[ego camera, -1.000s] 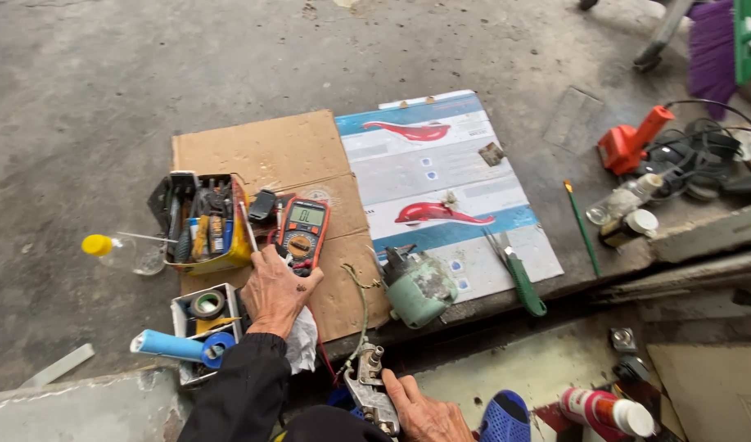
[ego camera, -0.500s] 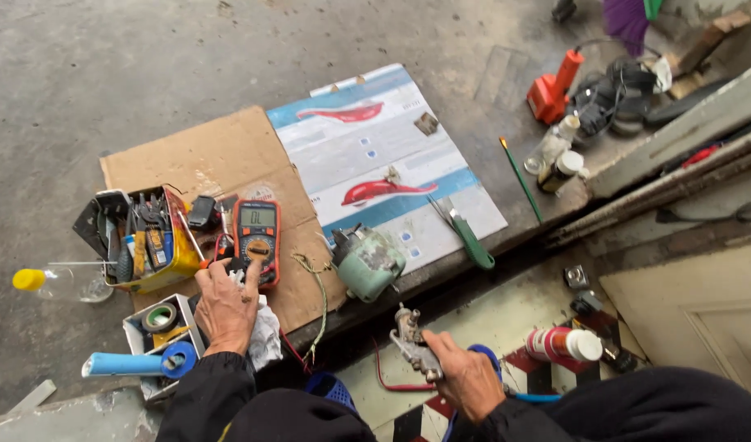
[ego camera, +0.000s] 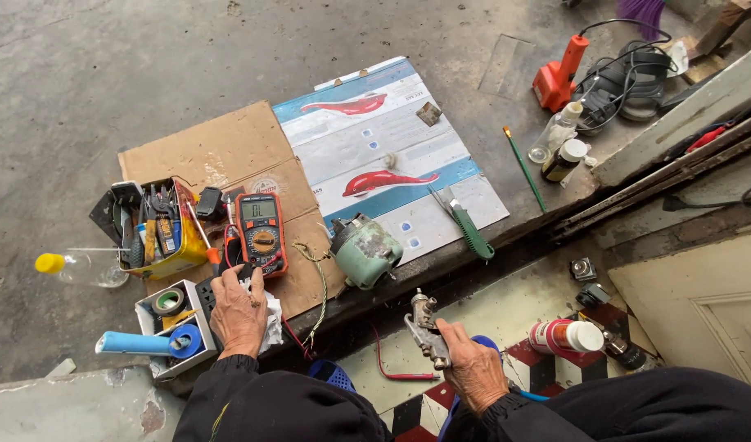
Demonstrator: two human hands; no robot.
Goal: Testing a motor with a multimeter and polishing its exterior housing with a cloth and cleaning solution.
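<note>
Since a second ago the right hand [ego camera: 473,368] has lifted the small metal part [ego camera: 424,326] clear of the low spot by the knee and now grips it upright, nearer the green motor [ego camera: 365,250]. The left hand [ego camera: 238,315] has slid back below the red multimeter [ego camera: 261,233], fingertips on the black probe [ego camera: 246,266].

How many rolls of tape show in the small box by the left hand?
2: a green-cored roll at the back of the white box, and a blue roll in front of it, beside the left hand. More may be hidden underneath.
</note>
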